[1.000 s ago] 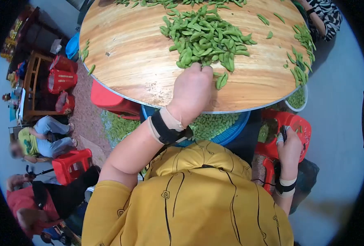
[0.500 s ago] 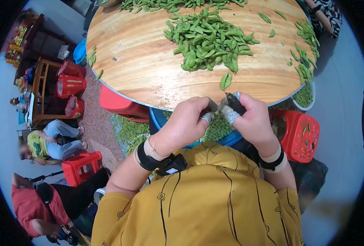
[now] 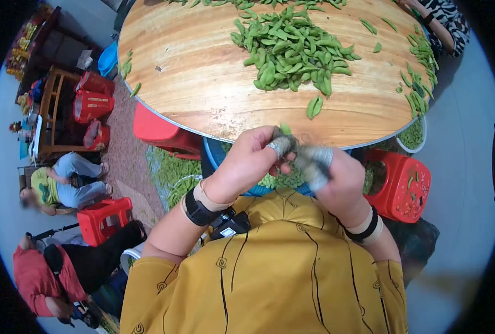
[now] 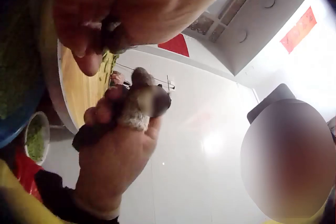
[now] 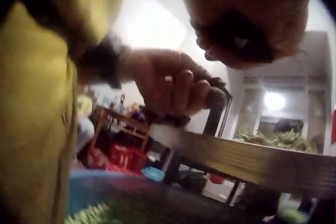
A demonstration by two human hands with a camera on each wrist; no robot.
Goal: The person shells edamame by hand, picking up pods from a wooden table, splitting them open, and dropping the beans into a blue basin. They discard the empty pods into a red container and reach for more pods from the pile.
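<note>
Above the blue basin [image 3: 214,153], at the table's near edge, both hands meet. My left hand [image 3: 242,167] pinches a green soybean pod [image 3: 285,128], its tip poking up past the fingers. Grey wrapping [image 3: 281,146] covers the left thumb. My right hand [image 3: 342,181], its fingers also wrapped, grips a small dark tool [image 3: 312,169] that is blurred; I cannot tell its kind. A heap of pods [image 3: 292,50] lies on the round wooden table [image 3: 197,94], with a single pod [image 3: 314,107] nearer me. Shelled beans [image 3: 286,178] show in the basin under the hands.
Red stools stand left [image 3: 155,125] and right [image 3: 400,186] of the basin. A white bucket [image 3: 420,142] of green beans is by the table's right edge. Another person's arm [image 3: 439,30] reaches in at the far right. Two people [image 3: 47,186] sit at the left.
The left hand has come back from the pod heap to the table's near edge with a pod. My right hand has risen from the right side to meet it, and is now blurred by motion.
</note>
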